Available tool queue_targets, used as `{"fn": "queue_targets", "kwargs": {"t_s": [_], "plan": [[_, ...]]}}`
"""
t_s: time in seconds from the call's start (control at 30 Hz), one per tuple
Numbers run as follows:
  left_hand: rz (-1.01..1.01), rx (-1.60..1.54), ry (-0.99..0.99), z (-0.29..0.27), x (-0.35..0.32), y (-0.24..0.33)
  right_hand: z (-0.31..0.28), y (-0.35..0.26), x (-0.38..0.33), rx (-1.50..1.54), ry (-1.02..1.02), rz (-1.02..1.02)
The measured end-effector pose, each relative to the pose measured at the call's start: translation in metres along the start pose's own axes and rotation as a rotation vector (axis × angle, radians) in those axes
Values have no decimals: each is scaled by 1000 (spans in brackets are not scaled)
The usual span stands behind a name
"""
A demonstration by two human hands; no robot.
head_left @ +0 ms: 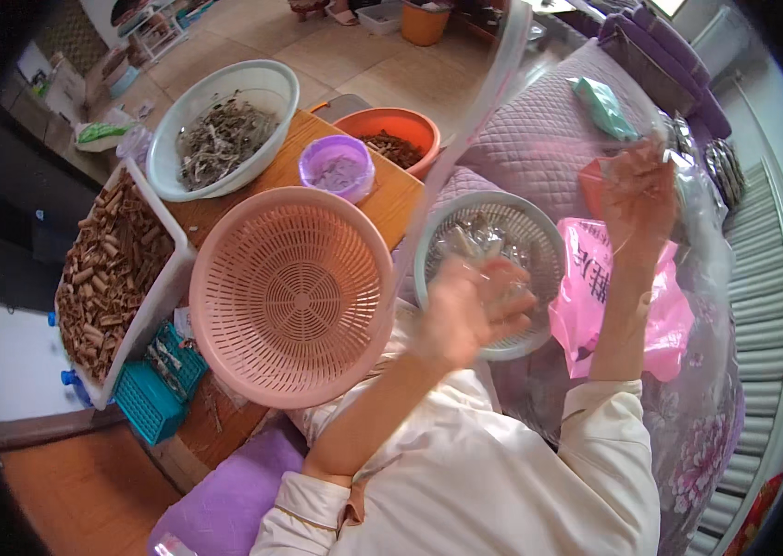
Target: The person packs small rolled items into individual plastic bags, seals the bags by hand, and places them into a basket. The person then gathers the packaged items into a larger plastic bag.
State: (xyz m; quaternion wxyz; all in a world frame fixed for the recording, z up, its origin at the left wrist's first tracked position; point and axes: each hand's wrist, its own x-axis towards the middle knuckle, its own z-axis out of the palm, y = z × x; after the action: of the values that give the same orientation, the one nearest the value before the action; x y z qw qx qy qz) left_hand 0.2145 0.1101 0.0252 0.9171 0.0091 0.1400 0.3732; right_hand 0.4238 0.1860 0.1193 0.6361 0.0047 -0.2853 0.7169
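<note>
My left hand [470, 313], a little blurred, is over a grey-green round basket [551, 243], its fingers apart and nothing plainly in them. Small clear, shiny packets [482, 233] lie in that basket beyond the hand. On the right, my raised right hand [638, 196] is closed on a large clear plastic bag [701, 218]. The bag's pale edge runs from the top of the view down past the baskets, and its film covers much of the right side. A pink plastic bag [581, 278] lies beneath my right forearm. Left of my left hand stands a pink round basket [303, 301].
On the wooden table [294, 144] are a pale basin [162, 153] of dried strips, a small purple-lined container [347, 192] and an orange basin [414, 119]. A white bin [164, 218] of brown bark-like rolls and a teal basket [146, 403] stand left.
</note>
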Motion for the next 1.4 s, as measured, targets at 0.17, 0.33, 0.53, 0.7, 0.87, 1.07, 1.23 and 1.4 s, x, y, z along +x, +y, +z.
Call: {"fn": "queue_targets", "kwargs": {"t_s": [0.17,0.33,0.53,0.7,0.87,1.07,1.23,1.4], "plan": [[343,-51,-220,-3,-51,59,-24,62,8,210,118,6],[419,560,-19,-16,-85,71,-33,114,-1,142,100,158],[799,1178,603,-42,-164,86,-53,114,-80,-399,880,316],[988,975,1069,-89,-247,69,-44,117,-197,-241,1550,685],[1162,857,1307,-132,-222,43,-69,117,-192,-191,1719,604],[980,695,1053,-139,-213,46,-123,115,-215,-138,1570,345],[1071,675,1063,-135,-203,47,-116,85,-194,244,1441,431],[984,796,1025,-132,-203,43,-107,57,-163,75,1298,290]]}}
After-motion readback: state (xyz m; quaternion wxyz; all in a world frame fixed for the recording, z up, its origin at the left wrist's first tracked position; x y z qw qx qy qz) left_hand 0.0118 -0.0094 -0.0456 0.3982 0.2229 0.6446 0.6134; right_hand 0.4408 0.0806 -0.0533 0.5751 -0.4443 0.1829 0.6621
